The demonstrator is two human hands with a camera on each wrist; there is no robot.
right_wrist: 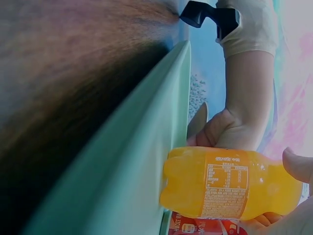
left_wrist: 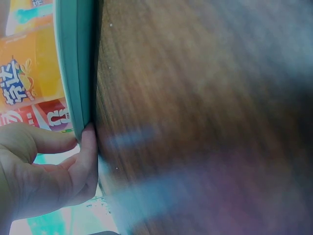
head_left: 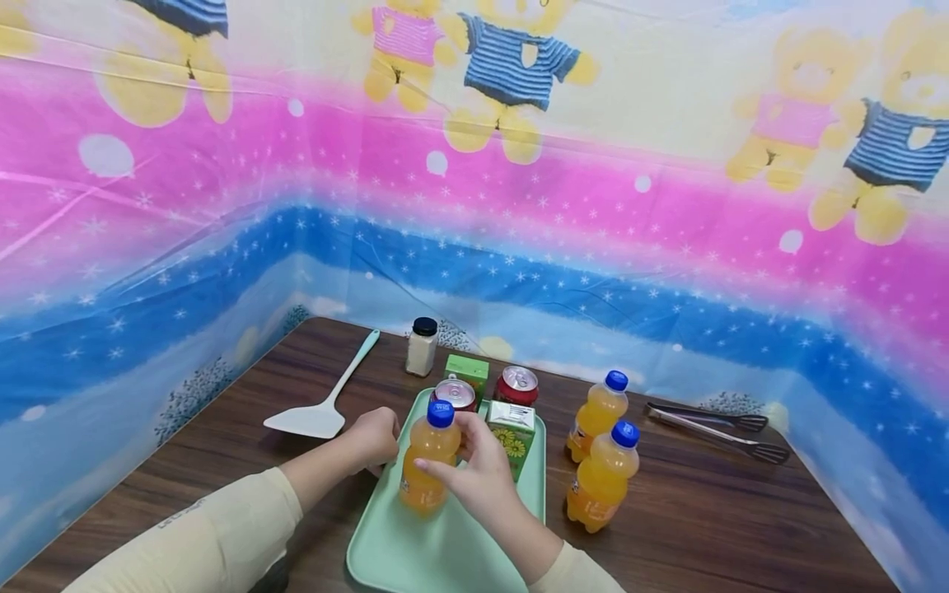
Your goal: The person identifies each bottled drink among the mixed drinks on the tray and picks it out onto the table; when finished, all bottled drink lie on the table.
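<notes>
My right hand grips an orange soda bottle with a blue cap, thumb on one side and fingers behind. The bottle stands upright on the green tray, its base at the tray surface in the right wrist view. With thumb and fingers, my left hand pinches the tray's rim on its left side. Behind the bottle on the tray are a red can and a green carton with flowers. Another green carton and a second red can stand farther back.
Two more orange soda bottles stand on the wooden table right of the tray. Metal tongs lie at the far right. A white spatula lies at the left, and a black-capped jar stands behind the tray.
</notes>
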